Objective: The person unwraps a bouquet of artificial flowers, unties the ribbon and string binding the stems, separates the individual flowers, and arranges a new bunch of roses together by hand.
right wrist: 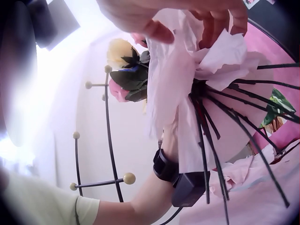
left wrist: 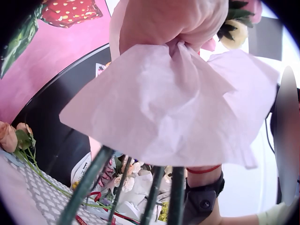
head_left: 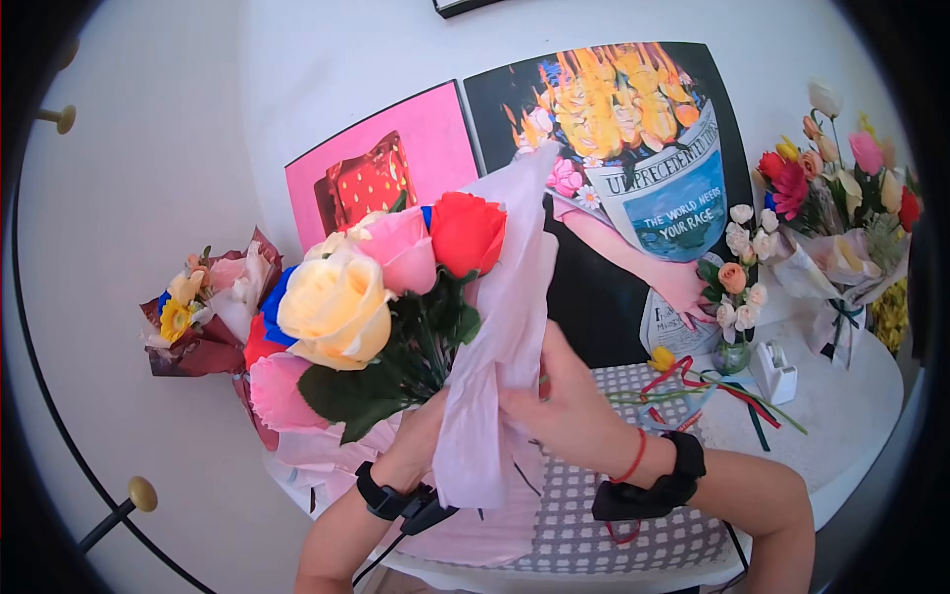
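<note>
A bouquet of artificial roses, with a cream rose point(head_left: 336, 309), a pink rose point(head_left: 394, 249) and a red rose point(head_left: 469, 234), is held up in front of the person. Pale pink wrapping paper point(head_left: 490, 396) goes round its lower part. The left hand point(head_left: 421, 436) grips the bouquet beneath the blooms, its fingers partly hidden by the paper. From the other side the right hand point(head_left: 564, 396) holds the gathered paper, its fingers curled over it in the right wrist view. Several dark green stems point(left wrist: 176, 194) spread out below the paper.
A bouquet in dark red wrap point(head_left: 203, 358) is at the left. At the right are a wrapped bouquet point(head_left: 846, 259), a glass vase point(head_left: 730, 356) and a white tape dispenser point(head_left: 775, 372). A yellow flower point(head_left: 662, 358) lies beside ribbons on a grey patterned cloth point(head_left: 584, 525).
</note>
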The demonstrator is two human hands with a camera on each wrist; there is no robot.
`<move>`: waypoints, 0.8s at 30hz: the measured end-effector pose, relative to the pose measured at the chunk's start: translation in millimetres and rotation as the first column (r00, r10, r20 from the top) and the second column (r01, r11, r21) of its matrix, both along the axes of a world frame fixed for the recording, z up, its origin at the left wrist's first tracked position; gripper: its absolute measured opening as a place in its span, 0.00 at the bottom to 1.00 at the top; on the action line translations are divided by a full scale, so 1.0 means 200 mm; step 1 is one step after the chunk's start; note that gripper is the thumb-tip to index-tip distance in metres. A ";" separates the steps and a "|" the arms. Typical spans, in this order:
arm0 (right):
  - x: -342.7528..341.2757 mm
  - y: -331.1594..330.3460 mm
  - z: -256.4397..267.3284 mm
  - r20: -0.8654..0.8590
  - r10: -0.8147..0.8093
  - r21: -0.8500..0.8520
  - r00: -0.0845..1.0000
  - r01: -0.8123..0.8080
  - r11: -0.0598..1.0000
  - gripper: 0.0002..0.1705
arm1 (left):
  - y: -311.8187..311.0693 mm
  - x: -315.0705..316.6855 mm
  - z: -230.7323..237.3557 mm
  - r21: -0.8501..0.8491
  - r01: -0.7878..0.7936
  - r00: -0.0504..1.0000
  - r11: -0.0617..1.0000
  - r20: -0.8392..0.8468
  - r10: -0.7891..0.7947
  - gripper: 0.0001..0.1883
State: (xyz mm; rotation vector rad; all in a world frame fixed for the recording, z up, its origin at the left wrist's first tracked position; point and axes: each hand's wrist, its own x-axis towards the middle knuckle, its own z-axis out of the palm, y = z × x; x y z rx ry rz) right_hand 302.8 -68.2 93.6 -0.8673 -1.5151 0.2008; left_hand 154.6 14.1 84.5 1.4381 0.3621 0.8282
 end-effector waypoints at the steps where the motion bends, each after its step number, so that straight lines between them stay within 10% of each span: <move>1: 0.00 -0.03 0.01 -0.127 0.013 0.017 0.992 -0.011 1.000 0.32 | 0.00 0.00 0.00 -0.004 -0.006 1.000 1.000 0.005 0.006 0.21; 4: 0.03 -0.11 0.03 -0.182 -0.068 0.076 0.981 0.083 0.994 0.29 | 0.01 -0.01 0.01 0.081 -0.116 0.990 0.990 -0.067 0.122 0.20; 7: 0.01 -0.13 0.03 -0.061 -0.171 0.175 0.983 0.180 0.968 0.22 | 0.07 0.01 -0.02 -0.024 0.179 0.977 0.984 0.123 -0.175 0.16; 9: -0.02 -0.12 0.02 0.058 -0.194 0.063 0.979 0.190 0.980 0.16 | 0.17 0.04 -0.12 0.460 -0.153 0.983 0.875 -0.021 0.184 0.18; 16: 0.03 0.04 -0.02 -0.155 -0.014 0.056 0.988 0.023 0.998 0.10 | 0.21 0.01 -0.15 0.056 0.204 0.976 0.977 -0.087 -0.199 0.25; 19: 0.02 0.03 -0.03 -0.179 0.034 0.073 0.983 -0.021 0.997 0.09 | 0.28 -0.01 -0.18 0.417 0.150 0.980 0.896 -0.179 -0.081 0.31; 24: -0.01 -0.01 0.01 -0.248 0.156 0.059 0.956 -0.146 0.988 0.08 | 0.06 0.03 -0.04 0.193 0.261 0.964 0.946 -0.009 -0.265 0.37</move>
